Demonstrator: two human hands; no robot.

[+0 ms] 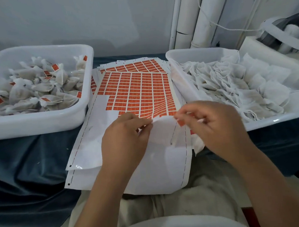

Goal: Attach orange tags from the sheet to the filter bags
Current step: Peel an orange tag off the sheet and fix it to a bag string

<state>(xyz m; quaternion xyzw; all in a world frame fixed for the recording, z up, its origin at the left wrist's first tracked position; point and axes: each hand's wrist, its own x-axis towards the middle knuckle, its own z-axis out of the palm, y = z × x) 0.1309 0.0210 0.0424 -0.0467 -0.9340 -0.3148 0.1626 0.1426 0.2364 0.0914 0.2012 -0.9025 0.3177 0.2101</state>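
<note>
Holding stage, one unit in work.

- **Filter bag** (161,132): white and flat, held in the air between both hands, just above the stripped near end of the sheet. It is kept low and central, probably so that a peeled tag has little way to travel.
- **Left grip** (127,138): fingers curled, clamped on the bag's upper left edge. Judged to be steadying the bag and keeping it taut for the other hand.
- **Right grip** (216,126): thumb and forefinger appear pinched on one orange tag (181,123) at the bag's upper right corner. Motion blur hides whether the tag already sticks to the bag or to its string.
- **Tag sheet** (139,89): lies flat between the two bins, with more sheets under it. The near rows are bare white backing and the far rows are still full of orange, so peeling seems to run from the near edge outward.
- **Left bin** (38,122): white plastic, heaped with tied, filled bags, several showing orange tags. Judged to be the finished lot, within the left hand's reach.
- **Right bin** (280,121): white plastic, piled with flat untagged bags. Judged to be the supply, just beside the right hand.
- **Blue cloth** (32,158): drapes the bench under the bins and the sheets.
</note>
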